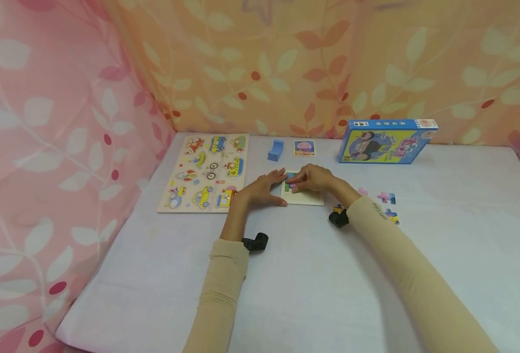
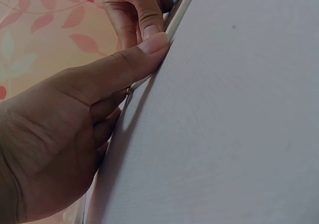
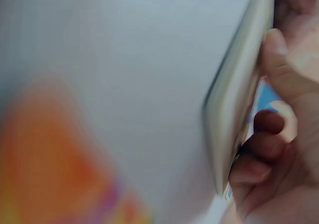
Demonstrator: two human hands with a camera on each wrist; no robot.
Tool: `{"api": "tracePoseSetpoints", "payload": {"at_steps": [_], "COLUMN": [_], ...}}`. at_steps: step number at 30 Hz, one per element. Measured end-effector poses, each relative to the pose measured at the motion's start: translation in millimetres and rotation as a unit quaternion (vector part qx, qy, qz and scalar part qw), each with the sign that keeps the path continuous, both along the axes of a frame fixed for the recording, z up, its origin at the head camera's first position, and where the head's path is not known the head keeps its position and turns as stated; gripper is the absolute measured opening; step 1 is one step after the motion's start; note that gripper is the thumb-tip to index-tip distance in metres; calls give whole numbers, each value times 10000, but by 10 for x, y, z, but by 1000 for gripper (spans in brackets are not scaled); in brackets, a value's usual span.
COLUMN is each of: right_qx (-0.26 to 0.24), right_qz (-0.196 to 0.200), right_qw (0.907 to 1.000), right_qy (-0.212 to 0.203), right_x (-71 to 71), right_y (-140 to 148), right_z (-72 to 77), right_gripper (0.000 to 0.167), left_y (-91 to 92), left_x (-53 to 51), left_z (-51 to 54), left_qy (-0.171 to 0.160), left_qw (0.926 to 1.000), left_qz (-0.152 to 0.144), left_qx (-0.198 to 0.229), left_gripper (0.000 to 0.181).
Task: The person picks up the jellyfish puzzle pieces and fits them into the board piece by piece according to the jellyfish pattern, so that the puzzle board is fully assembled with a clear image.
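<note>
A small pale puzzle board [image 1: 306, 198] lies on the table, with a green and blue picture patch [image 1: 290, 187] at its left side. My left hand [image 1: 261, 189] is beside the board's left edge, fingers fairly straight toward the far corner and thumb at the near corner. In the left wrist view its thumb [image 2: 124, 67] touches the board's edge. From the right, my right hand [image 1: 315, 178] reaches over the board, its curled fingers and thumb pinching a jigsaw piece on the patch; the fingers mostly hide the piece. The right wrist view shows those curled fingers [image 3: 251, 159] above the board [image 3: 234, 104].
Loose jigsaw pieces [image 1: 387, 197] lie to the right, partly behind the right forearm. A wooden picture board [image 1: 185, 196] is at left. Behind the hands are a blue block [image 1: 275, 150] and a picture card [image 1: 304, 148]. A blue box [image 1: 385, 142] stands back right.
</note>
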State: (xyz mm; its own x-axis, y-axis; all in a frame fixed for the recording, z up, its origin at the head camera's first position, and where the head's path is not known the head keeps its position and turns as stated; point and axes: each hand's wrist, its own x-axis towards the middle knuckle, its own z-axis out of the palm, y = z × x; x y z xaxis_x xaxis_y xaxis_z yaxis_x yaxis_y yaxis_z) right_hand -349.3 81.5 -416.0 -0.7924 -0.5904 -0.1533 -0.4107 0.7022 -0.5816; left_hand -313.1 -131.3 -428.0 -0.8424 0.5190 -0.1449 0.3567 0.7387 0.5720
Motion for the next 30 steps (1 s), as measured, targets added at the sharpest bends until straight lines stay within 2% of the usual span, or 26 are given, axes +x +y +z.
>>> {"api": "tracePoseSetpoints", "payload": {"at_steps": [8, 23, 26, 30], "right_qx": [-2, 141, 55, -151], "right_qz": [-93, 216, 265, 137], "right_qw": [9999, 9996, 9993, 9984], "right_qy": [56, 136, 263, 525], "right_x": [16, -14, -4, 8], "right_y": [28, 27, 28, 48], "right_z": [-15, -10, -17, -59], "right_gripper": [38, 36, 37, 40], "left_y": [18, -3, -9, -8], "left_x": [-5, -16, -10, -4], "left_z": [-5, -5, 1, -11], "left_qy": [-12, 9, 7, 47], "left_qw": [10000, 10000, 10000, 10000], "left_qz": [-10, -49, -51, -43], "left_qx": [24, 22, 23, 38], "left_gripper": [89, 88, 88, 88]}}
